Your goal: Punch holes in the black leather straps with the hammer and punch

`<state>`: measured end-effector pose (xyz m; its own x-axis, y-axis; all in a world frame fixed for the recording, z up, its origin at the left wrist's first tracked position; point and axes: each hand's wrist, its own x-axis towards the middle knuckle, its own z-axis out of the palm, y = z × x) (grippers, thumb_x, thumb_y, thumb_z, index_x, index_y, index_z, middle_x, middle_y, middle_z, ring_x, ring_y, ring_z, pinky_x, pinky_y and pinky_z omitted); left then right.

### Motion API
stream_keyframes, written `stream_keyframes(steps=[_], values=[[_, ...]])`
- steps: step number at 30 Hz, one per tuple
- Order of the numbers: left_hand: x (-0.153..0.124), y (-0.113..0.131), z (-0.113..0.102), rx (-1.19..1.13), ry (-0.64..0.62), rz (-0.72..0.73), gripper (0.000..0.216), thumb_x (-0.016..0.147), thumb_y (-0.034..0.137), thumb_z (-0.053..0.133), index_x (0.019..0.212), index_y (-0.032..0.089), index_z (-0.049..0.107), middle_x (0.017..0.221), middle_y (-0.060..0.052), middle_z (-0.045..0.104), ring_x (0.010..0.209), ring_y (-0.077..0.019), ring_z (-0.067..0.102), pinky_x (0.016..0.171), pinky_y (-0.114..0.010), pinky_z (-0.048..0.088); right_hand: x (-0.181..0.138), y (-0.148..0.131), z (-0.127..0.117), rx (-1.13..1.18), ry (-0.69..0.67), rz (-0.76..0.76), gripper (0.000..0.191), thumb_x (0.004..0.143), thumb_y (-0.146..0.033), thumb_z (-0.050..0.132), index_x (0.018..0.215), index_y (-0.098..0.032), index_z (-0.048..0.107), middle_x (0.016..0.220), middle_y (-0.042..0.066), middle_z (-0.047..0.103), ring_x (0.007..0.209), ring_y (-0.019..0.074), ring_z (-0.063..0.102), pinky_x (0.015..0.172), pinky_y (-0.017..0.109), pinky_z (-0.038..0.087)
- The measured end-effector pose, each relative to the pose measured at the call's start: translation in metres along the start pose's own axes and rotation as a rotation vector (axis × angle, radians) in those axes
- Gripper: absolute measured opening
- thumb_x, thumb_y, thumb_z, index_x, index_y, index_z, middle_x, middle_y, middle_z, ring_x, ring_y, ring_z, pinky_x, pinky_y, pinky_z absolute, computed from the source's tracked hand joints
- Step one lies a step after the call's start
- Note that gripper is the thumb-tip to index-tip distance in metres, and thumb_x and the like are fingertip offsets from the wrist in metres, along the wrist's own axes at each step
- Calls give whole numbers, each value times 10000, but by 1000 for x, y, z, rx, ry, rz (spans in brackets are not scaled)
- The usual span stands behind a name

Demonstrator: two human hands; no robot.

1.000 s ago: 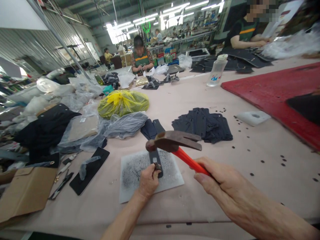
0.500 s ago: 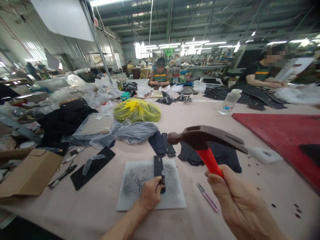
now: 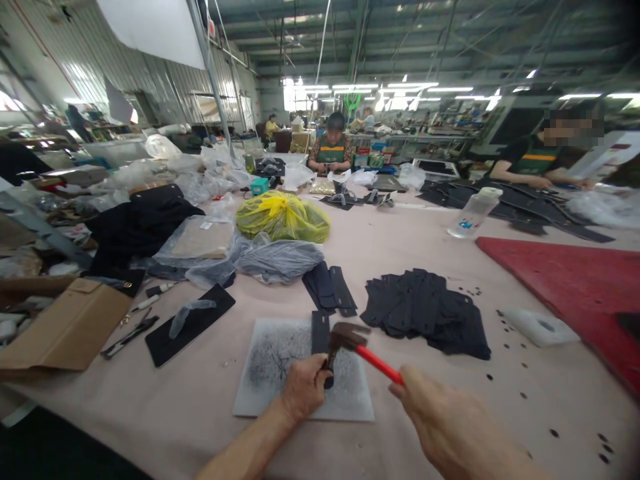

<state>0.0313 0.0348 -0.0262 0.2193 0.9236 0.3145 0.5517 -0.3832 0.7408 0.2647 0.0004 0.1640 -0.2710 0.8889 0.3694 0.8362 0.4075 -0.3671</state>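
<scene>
My right hand (image 3: 425, 407) is wrapped round the red handle of a claw hammer (image 3: 377, 363). The hammer's brown head is down at the top of a dark hole punch (image 3: 329, 373), which the fingers of my left hand (image 3: 305, 387) grip. Whether hammer and punch touch I cannot make out. Beneath the punch, a narrow dark strip (image 3: 321, 330) lies on a white, black-speckled board (image 3: 255, 400); its near end is hidden by my left hand.
To the right lie a pile of dark pieces (image 3: 425, 303), a red board (image 3: 560, 273) and scattered dark discs. A clear bottle (image 3: 473, 213) stands beyond. At left are a cardboard box (image 3: 65, 330), pliers-like tool (image 3: 130, 337) and yellow bag (image 3: 283, 217). Co-workers sit across the table.
My right hand has swung the hammer down and left, from raised in the air to the punch. My left hand stays on the punch. The pink snips are now hidden.
</scene>
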Motion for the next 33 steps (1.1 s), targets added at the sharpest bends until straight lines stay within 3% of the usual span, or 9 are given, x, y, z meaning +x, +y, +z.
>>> stream_keyframes(steps=[3,8,11,13,19,25,29,31,33], values=[[0,0,0,-3,2,10,182,805,85,496,860,189,635,760,-37,700,687,-165,674,643,-226,498,3,-1,-6,-76,-75,-46,330,963,-446,415,709,-246,478,463,-39,500,318,127,418,380,285,197],[0,-2,1,-14,14,-7,160,809,92,507,840,184,634,732,-35,695,681,-165,674,652,-227,499,6,-9,-16,-7,224,103,257,986,-376,346,832,-243,502,548,-11,548,426,140,515,427,254,332],[-1,-4,2,-5,-7,-13,151,812,91,509,821,183,628,733,-33,692,687,-165,670,646,-227,490,-2,-1,2,-84,31,-52,290,968,-348,346,716,-252,452,479,-25,516,326,134,425,375,287,200],[-2,-5,2,0,-16,-16,158,814,86,503,827,183,627,742,-31,692,696,-165,670,644,-227,485,-9,12,10,-143,-139,-29,285,945,-388,386,705,-255,463,461,-34,510,316,141,420,393,296,164],[-3,-10,5,-1,3,-26,166,827,93,498,854,189,631,750,-29,692,725,-171,680,667,-229,488,-47,81,23,79,-320,492,426,909,-566,285,715,-252,498,622,21,608,575,191,587,546,285,396],[-4,-10,5,1,14,-21,157,834,112,505,878,192,633,770,-33,701,729,-176,685,675,-236,494,-129,185,70,97,-358,885,441,891,-529,265,645,-249,501,576,39,559,577,227,591,560,333,433],[-2,-5,2,-7,2,-34,162,839,119,506,897,198,635,771,-27,704,740,-174,686,676,-232,496,-140,195,84,-324,-184,725,388,888,-440,305,790,-224,612,838,150,656,736,310,637,667,443,458],[-1,-3,1,-18,-14,-38,172,838,116,500,911,198,633,779,-27,706,743,-172,684,678,-231,496,-121,168,92,-409,-35,521,366,889,-394,357,1015,-180,626,1099,193,632,927,342,618,772,482,456],[0,-1,-1,-20,-26,-45,174,842,121,492,918,194,630,788,-31,706,744,-173,680,683,-238,496,-91,126,106,-227,11,308,370,885,-355,440,1170,-167,584,1248,167,585,1135,318,541,931,462,419]])
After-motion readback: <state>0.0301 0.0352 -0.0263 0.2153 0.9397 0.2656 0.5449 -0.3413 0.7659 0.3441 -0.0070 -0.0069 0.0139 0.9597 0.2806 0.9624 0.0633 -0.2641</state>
